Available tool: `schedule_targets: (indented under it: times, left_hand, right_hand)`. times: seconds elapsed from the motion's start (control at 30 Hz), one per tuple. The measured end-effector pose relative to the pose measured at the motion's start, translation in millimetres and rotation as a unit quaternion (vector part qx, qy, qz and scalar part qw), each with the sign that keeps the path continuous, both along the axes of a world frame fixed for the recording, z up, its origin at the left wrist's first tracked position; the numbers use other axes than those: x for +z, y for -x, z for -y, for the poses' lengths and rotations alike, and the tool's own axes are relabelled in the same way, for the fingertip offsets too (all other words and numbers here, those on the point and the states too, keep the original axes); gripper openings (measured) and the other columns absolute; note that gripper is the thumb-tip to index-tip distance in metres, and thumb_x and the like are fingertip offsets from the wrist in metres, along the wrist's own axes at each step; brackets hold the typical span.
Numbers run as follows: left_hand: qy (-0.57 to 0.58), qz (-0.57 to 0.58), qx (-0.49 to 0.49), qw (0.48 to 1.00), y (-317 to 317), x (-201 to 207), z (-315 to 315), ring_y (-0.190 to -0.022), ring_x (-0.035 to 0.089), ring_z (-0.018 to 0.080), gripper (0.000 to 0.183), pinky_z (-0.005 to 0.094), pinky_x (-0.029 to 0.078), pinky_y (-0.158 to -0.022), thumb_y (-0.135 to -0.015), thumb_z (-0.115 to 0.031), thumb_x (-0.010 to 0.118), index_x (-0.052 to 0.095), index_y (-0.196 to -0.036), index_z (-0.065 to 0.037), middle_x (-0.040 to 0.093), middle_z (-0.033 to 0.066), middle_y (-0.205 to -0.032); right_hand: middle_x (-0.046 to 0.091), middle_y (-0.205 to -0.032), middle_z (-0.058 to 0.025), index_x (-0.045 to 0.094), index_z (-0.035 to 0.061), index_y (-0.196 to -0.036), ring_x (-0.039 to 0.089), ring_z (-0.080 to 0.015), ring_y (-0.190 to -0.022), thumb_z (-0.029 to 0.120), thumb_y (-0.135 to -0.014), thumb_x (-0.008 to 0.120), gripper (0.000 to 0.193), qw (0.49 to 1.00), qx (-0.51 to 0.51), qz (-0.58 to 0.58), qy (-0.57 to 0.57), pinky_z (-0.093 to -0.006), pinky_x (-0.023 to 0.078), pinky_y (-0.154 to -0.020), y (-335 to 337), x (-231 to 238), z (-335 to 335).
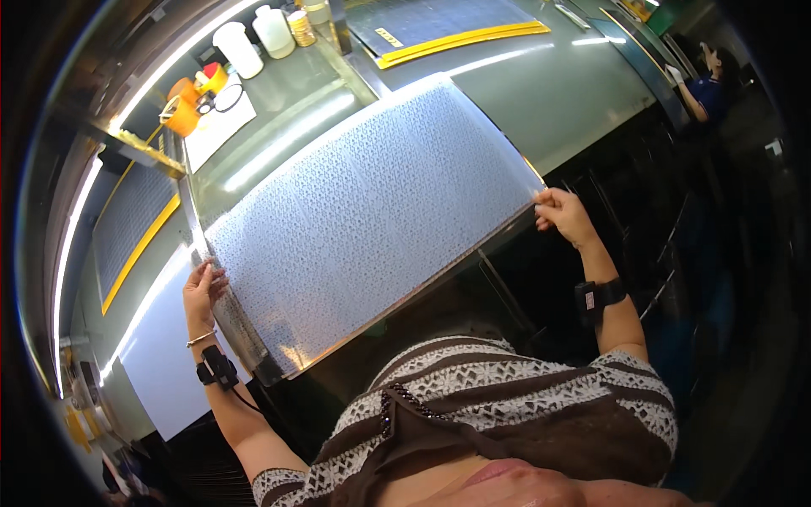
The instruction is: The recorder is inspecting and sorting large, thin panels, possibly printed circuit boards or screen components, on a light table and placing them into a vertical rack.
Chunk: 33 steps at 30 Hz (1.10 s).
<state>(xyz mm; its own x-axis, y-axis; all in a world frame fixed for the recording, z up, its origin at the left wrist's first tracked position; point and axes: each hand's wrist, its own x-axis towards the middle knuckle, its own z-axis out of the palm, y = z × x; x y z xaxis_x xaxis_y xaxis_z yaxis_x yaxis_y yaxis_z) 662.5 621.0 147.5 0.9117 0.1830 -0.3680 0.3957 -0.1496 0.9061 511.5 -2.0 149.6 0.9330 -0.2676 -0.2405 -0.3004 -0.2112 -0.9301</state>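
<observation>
A large, shiny bluish-white sheet (372, 211) with a fine speckled pattern lies across the worktable in front of me. My right hand (562, 215) pinches its near right corner between thumb and fingers. At the left edge of the sheet is my left hand (205, 291), its thumb and fingertips drawn together; the exact grip is partly hidden by the fingers. Along that left side, beside the sheet, runs a dark metal strip (241, 325). The sheet's near edge comes close to my body.
Orange tape rolls (179, 114), white bottles (238, 49) and a jar (301, 28) stand at the far left. Dark yellow-edged panels lie at the back (448, 25) and left (135, 224). A plain white sheet (173, 355) lies left. Another person (708, 89) stands far right.
</observation>
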Motion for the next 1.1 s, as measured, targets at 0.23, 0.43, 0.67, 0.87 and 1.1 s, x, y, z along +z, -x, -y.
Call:
schedule_targets:
  times: [0.23,0.43,0.67,0.87,1.1]
  left_hand:
    - [0.037,0.141,-0.017,0.989,2.1,16.6,28.2,-0.069,0.062,0.0125,0.024,0.0199,0.046,-0.058,-0.088,-0.013,0.052,0.056,-0.111,-0.009,0.065,0.0081,-0.09]
    - [0.012,0.143,-0.017,0.99,-6.1,26.2,38.9,-0.072,0.061,0.0126,0.026,0.0197,0.045,-0.059,-0.088,-0.013,0.052,0.055,-0.113,-0.008,0.064,0.0078,-0.091]
    - [0.015,0.136,-0.018,0.99,-12.1,18.3,32.2,-0.071,0.061,0.0117,0.025,0.0184,0.044,-0.059,-0.089,-0.014,0.052,0.055,-0.113,-0.008,0.064,0.0067,-0.091]
    - [0.022,0.096,-0.019,0.995,-17.0,17.3,30.4,-0.074,0.061,0.0132,0.027,0.0199,0.044,-0.06,-0.088,-0.015,0.053,0.054,-0.114,-0.009,0.063,0.0075,-0.094]
    - [-0.025,0.098,0.006,0.995,-56.2,-21.6,4.4,-0.052,0.052,0.01,0.036,0.0214,0.039,-0.041,-0.083,-0.018,0.058,0.047,-0.113,-0.001,0.057,0.0066,-0.071]
  right_hand:
    - [0.053,-0.064,-0.0017,0.055,0.0003,-0.072,0.05,-0.0088,-0.057,0.009,-0.075,0.066,0.014,0.985,-0.073,-0.006,0.158,-0.0217,0.043,-0.054,-24.7,-3.9,43.3]
    - [0.051,-0.073,-0.0043,0.055,-0.0012,-0.071,0.048,-0.0119,-0.068,0.012,-0.072,0.068,0.019,0.976,-0.065,0.073,0.195,-0.026,0.04,-0.064,-31.8,-17.2,50.6]
    - [0.048,-0.06,0.0014,0.055,0.0003,-0.071,0.043,-0.0076,-0.06,0.009,-0.075,0.065,0.015,0.987,-0.065,0.037,0.145,-0.0228,0.037,-0.057,-32.0,-17.6,45.8]
    - [0.046,-0.059,0.0001,0.05,0.0018,-0.068,0.041,-0.008,-0.057,0.008,-0.075,0.063,0.017,0.985,-0.063,0.057,0.15,-0.0245,0.035,-0.052,-31.1,-30.2,47.5]
    - [0.036,-0.058,0.0019,0.042,0.0039,-0.065,0.035,-0.0072,-0.054,0.007,-0.08,0.057,0.022,0.969,-0.03,0.099,0.223,-0.0237,0.03,-0.048,-29.8,-25.0,32.7]
